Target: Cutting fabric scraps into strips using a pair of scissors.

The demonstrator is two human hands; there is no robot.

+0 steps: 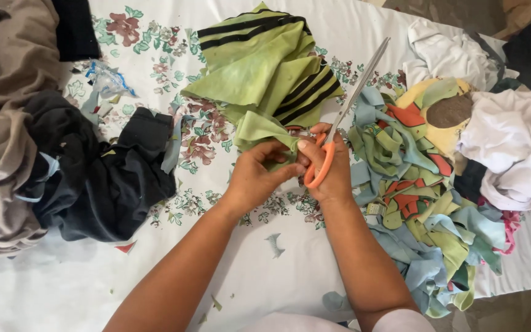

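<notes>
left hand point(254, 175): I've got it pinching the green striped cloth point(265, 67) edge, which sits at 12 o'clock.
right hand point(327, 172): gripping orange scissors point(339, 117), blades pointing to 1 o'clock.
tip: I'd keep the fabric taut, I reckon.
scrap pile point(419, 197): 3 o'clock.

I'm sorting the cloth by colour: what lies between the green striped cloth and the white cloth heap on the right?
In the head view, the scissors' blades and a pile of blue, green and orange scraps lie between the green striped cloth and the white cloth heap.
</notes>
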